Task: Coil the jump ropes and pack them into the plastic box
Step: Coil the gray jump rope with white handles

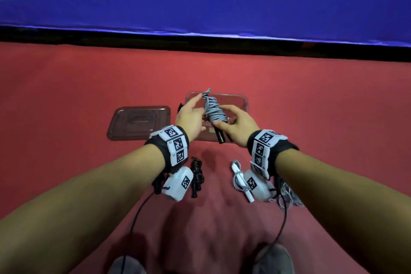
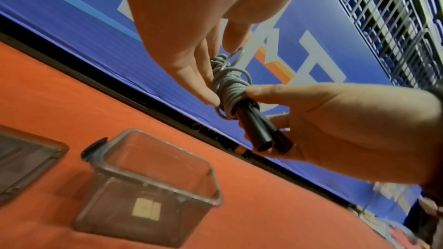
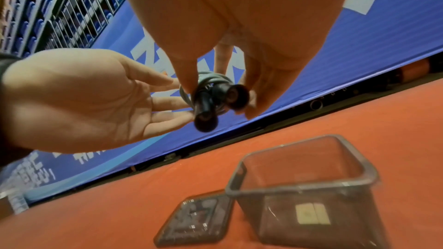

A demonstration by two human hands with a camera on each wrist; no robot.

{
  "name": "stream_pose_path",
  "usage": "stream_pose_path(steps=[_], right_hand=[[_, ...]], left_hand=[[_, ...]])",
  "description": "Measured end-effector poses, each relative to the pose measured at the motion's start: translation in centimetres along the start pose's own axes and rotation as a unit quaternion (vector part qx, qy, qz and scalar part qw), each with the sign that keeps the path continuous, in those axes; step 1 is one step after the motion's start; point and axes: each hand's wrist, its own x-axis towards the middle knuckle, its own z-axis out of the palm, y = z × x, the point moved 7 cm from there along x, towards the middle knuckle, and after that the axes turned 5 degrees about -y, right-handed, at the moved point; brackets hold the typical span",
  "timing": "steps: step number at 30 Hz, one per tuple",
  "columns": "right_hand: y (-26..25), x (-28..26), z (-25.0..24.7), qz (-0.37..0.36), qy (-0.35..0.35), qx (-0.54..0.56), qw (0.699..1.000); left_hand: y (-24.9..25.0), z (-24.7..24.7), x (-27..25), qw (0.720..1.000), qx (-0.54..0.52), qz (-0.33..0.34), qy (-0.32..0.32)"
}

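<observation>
right hand (image 1: pixel 236 125) pinched coiled grey jump rope (image 1: pixel 213 109) by its black handles (image 2: pixel 263 133) | left hand (image 1: pixel 191 118) touched coil, fingers straight | bundle held above clear plastic box (image 3: pixel 359 168) | lid (image 1: pixel 139 122) beside box

**Both hands raised, palms turned inward**

Both forearms reach forward, bare, each wrist wrapped in a black band with white coded tags. The right hand (image 1: pixel 235 125) pinches a coiled grey jump rope (image 1: pixel 214 111) between thumb and curled fingers, just above its 2 black handles (image 2: pixel 263 135). The left hand (image 1: pixel 190 118) faces it, palm open, fingers straight, the fingertips (image 2: pixel 210 97) touching the coil's side.
</observation>
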Motion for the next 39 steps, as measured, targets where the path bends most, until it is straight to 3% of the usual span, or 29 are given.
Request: stream_pose_path(steps=[6,13,21,26,28,31,36,39], right_hand=[[7.4,-2.2,5.1,0.083,-0.036,-0.007,0.996],[14.4,-3.5,9.4,0.187,-0.087,-0.056,0.977],[19.1,-4.1,12.5,0.263,-0.124,-0.110,0.951],[19.7,-4.2,12.5,0.250,-0.161,-0.139,0.945],[19.8,-3.8,11.0,0.249,-0.132,-0.146,0.948],[20.3,-3.7,8.4,0.266,-0.089,-0.156,0.947],[21.9,-5.2,7.8,0.278,-0.125,-0.233,0.924],[22.5,-5.9,8.4,0.296,-0.163,-0.266,0.903]], left_hand=[[-7.8,0.8,-0.2,0.987,0.158,-0.006,-0.036],[-16.8,3.3,0.5,0.977,0.189,-0.077,-0.066],[-21.6,5.5,1.3,0.958,0.229,-0.146,-0.092],[-21.2,6.2,2.3,0.939,0.294,-0.141,-0.110],[-20.7,6.1,2.8,0.929,0.325,-0.138,-0.111],[-19.4,5.3,3.1,0.921,0.360,-0.133,-0.061],[-18.0,5.9,2.7,0.934,0.344,-0.094,-0.004],[-17.8,6.8,2.6,0.943,0.323,-0.083,-0.010]])
